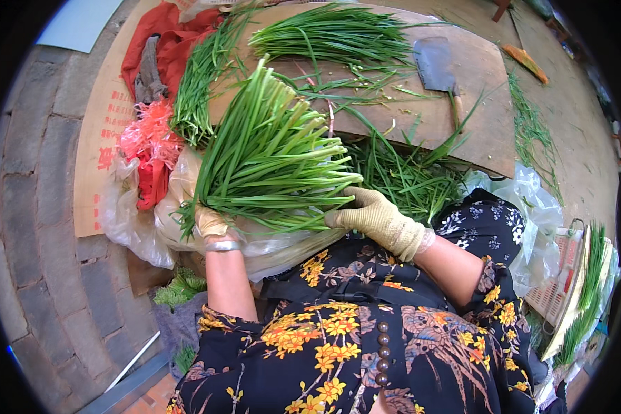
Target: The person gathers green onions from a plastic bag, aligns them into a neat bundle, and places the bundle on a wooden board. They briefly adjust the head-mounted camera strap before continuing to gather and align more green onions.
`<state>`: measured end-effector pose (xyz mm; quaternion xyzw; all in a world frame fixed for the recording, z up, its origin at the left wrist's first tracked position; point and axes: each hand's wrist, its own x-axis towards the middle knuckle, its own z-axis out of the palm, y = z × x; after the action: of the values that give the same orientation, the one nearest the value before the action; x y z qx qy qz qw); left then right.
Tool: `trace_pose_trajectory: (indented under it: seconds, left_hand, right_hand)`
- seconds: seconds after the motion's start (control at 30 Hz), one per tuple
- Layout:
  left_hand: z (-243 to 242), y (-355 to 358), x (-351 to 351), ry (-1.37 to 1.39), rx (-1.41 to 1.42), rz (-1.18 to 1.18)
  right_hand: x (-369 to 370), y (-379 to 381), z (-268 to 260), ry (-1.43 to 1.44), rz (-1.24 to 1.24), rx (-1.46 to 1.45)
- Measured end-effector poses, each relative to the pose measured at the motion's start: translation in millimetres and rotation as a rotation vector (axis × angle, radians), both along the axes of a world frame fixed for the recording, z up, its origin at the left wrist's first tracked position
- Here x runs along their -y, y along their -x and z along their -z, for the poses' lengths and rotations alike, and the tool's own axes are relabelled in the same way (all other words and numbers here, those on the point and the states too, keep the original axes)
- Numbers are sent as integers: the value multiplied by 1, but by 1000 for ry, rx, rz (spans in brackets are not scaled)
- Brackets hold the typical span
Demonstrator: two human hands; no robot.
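A large fanned bunch of garlic chives (274,160) lies across my left hand (210,221), its pale cut stem ends pointing up and right. That hand wears a light glove and holds the bunch from below at the leafy end; its fingers are mostly hidden under the leaves. My right hand (380,220), in a cream knitted glove, grips the lowest stem ends between thumb and fingers. Beyond the bunch is a wooden board (476,119), with another chive bunch (331,33) and a narrower one (196,88) on its far and left sides.
A flat metal blade with a wooden handle (436,64) rests on the board. Loose leaves (409,181) heap below its near edge. Pink plastic ties (150,129) and red cloth (150,46) lie left. Clear plastic sheeting (290,253) covers my lap; a plastic basket (559,274) stands right.
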<state>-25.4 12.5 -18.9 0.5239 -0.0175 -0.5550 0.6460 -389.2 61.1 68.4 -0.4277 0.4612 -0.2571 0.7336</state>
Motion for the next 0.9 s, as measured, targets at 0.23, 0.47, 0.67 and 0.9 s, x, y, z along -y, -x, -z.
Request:
trace_pose_trajectory:
  seconds: [0.23,0.47,0.67,0.9]
  left_hand:
    - [-15,26,-5,-67,-76,-59]
    - [-14,24,-1,-22,80,2]
    - [5,-11,-9,89,-18,203]
    - [-4,-38,2,86,187,115]
  right_hand:
    - [8,20,48,-430,192,340]
    - [41,-8,48,51,-211,477]
    - [45,-59,49,157,-69,201]
    - [8,-16,46,-47,24,219]
